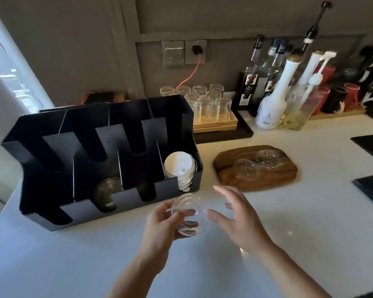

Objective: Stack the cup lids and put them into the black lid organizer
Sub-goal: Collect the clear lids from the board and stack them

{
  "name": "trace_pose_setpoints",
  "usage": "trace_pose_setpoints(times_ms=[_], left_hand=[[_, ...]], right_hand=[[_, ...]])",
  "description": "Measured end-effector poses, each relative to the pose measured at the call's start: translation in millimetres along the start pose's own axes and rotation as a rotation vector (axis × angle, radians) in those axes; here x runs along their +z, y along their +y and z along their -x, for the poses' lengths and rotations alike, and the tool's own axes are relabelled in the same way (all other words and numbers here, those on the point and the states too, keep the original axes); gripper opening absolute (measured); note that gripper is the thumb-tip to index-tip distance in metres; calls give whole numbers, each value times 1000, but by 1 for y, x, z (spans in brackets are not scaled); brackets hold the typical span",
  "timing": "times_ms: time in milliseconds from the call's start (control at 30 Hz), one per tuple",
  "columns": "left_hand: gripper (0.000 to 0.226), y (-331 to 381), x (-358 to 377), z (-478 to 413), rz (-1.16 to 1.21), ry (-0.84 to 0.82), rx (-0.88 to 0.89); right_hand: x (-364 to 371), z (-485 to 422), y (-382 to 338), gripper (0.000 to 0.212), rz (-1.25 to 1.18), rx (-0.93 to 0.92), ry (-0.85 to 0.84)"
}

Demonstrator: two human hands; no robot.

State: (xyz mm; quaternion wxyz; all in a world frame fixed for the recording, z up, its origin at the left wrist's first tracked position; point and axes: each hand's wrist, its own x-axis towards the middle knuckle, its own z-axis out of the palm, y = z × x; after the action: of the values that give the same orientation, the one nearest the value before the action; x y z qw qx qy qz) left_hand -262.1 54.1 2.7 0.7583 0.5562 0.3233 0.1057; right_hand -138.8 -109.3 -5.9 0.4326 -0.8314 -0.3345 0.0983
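My left hand [159,226] grips a stack of clear dome lids [187,214] above the white counter, just in front of the black lid organizer [108,203]. My right hand [237,218] hovers beside the stack with its fingers spread and holds nothing. The organizer's rightmost slot holds white lids [179,166]. A slot left of the middle holds dark translucent lids [106,194]. Two more clear dome lids [246,169] [267,158] lie on a wooden board [274,179] to the right.
Upturned glasses [205,104] stand on a tray behind the organizer. Syrup bottles [274,100] line the back wall on the right. Black mats [370,188] lie at the counter's right edge. An orange cable [192,74] hangs from a wall socket.
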Motion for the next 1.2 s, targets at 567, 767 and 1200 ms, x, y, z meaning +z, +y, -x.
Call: trace_pose_setpoints(times_ms=[567,767,1200], left_hand=[[23,7,73,-49,49,22,-21],[22,5,73,-52,53,39,-42],[24,-2,74,-50,95,69,-72]], right_hand=[[-99,-135,84,97,881,80,-273],[-94,-142,96,90,877,-14,-279],[-89,-136,101,94,768,3,-278]])
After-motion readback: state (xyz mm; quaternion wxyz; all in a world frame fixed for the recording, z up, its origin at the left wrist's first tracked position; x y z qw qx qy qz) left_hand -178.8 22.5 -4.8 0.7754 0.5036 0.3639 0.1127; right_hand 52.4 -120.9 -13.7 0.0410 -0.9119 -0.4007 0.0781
